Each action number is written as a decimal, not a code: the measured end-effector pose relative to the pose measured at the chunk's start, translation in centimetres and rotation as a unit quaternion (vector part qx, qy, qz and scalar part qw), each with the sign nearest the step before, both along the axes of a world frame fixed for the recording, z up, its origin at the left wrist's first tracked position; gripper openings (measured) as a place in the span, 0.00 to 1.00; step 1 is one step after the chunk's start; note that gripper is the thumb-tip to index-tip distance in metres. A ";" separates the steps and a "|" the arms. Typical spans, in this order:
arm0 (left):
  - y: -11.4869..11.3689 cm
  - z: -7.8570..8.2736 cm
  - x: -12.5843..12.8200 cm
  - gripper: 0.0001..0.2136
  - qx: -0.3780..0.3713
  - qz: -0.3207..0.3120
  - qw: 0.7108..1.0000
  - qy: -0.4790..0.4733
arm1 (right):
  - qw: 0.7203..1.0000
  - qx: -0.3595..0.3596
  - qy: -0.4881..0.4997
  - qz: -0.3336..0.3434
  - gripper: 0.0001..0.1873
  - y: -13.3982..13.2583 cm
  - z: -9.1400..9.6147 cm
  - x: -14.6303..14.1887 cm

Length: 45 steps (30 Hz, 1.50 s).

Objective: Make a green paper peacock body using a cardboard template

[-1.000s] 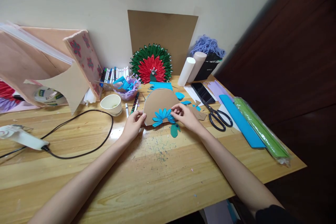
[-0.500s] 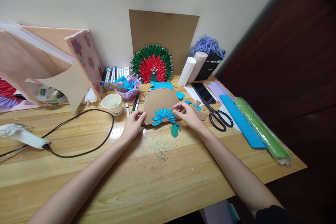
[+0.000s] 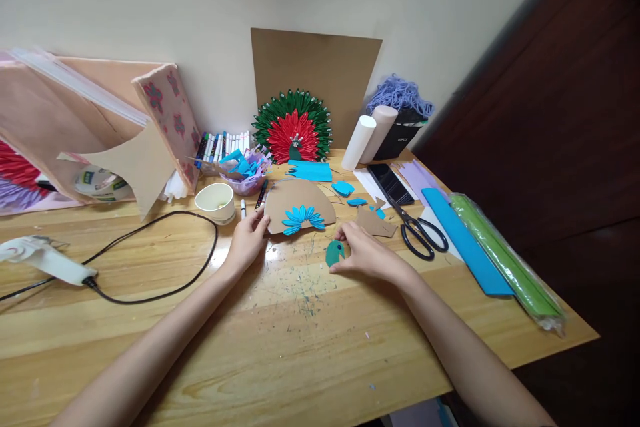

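A brown cardboard half-circle (image 3: 295, 199) lies on the wooden table (image 3: 300, 340) with a fan of blue paper petals (image 3: 301, 219) glued along its lower edge. My left hand (image 3: 247, 239) pinches the half-circle's left corner. My right hand (image 3: 365, 253) rests on the table just right of a small teal paper cut-out (image 3: 333, 253), its fingertips touching or pinching the cut-out's edge. A finished red and green paper fan (image 3: 294, 128) leans against a cardboard sheet (image 3: 320, 73) at the wall.
Black scissors (image 3: 420, 230), a phone (image 3: 390, 183), blue and green paper rolls (image 3: 500, 253) lie to the right. A paper cup (image 3: 216, 201), markers (image 3: 223, 143), a bowl of blue scraps (image 3: 245, 170) stand behind. A glue gun (image 3: 43, 259) with black cord (image 3: 165, 267) lies at left.
My right hand left the blue petals and came down to the teal cut-out. The half-circle was shifted slightly left and back with my left hand still on it.
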<state>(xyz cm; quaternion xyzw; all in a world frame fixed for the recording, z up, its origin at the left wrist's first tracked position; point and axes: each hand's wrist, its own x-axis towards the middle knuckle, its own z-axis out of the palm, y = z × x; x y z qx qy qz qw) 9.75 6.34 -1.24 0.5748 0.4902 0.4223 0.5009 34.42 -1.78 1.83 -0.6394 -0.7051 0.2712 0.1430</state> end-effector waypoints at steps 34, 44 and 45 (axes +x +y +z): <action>-3.1 0.5 0.2 0.09 0.340 -0.159 0.869 0.324 | 0.978 0.123 0.119 0.117 0.24 1.1 -0.1 -0.2; -2.7 0.6 0.1 0.08 0.373 -0.171 0.851 0.327 | 0.982 0.128 0.109 0.089 0.18 1.4 0.4 0.5; -2.7 0.6 0.1 0.08 0.378 -0.175 0.849 0.324 | 0.983 0.140 0.098 0.060 0.13 1.7 0.3 1.1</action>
